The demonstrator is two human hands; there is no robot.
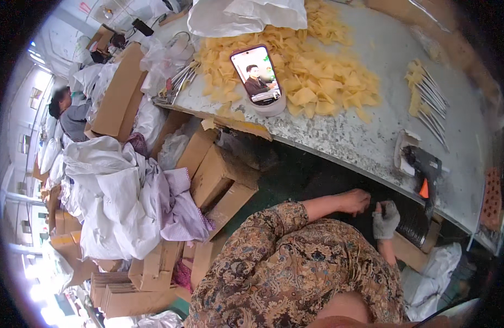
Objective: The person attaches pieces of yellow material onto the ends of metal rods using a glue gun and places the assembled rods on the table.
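Note:
My bare left hand (355, 201) is closed, with its fingers curled, just below the table's front edge. Facing it, my right hand (385, 220) wears a grey glove that leaves fingertips bare, and its fingers are bent in. A small gap separates the two hands. Whatever either one holds is too small or too dark to make out. Nearest to them, a black glue gun (425, 167) with an orange part lies at the table edge beside a small white box (403, 152). Farther back spreads a heap of pale yellow petal-shaped pieces (323, 82).
A phone (257, 75) playing a video leans on a round white holder (271, 106) on the grey table (339, 128). White sticks (433, 104) with yellow pieces lie at right. Cardboard boxes (211, 169) and white sacks (112, 191) crowd the left, where another person (71, 117) sits.

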